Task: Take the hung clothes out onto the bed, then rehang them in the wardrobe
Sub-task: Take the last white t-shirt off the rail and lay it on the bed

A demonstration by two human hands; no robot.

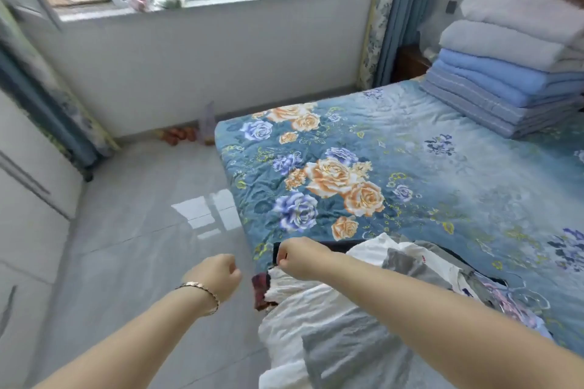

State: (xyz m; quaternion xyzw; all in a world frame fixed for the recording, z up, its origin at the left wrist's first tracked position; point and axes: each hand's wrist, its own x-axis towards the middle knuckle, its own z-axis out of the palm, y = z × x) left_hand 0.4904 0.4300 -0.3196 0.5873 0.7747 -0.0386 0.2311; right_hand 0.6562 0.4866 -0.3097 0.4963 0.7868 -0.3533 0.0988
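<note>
A heap of clothes [347, 319], white, grey, dark and patterned, lies at the near corner of the bed [410, 167], which has a blue floral cover. My right hand [297, 257] reaches across the heap and grips something black, perhaps a hanger [276, 254], at the bed's edge. My left hand [218, 275], with a bracelet on the wrist, hangs over the floor just left of the heap, its fingers curled and holding nothing. Part of a white wardrobe [28, 199] shows at the left edge.
A stack of folded quilts [505, 66] stands at the head of the bed. A window with a sill is on the far wall, with blue curtains [388, 16] either side. Orange slippers [177, 136] lie on the grey tiled floor [142, 246] by the wall.
</note>
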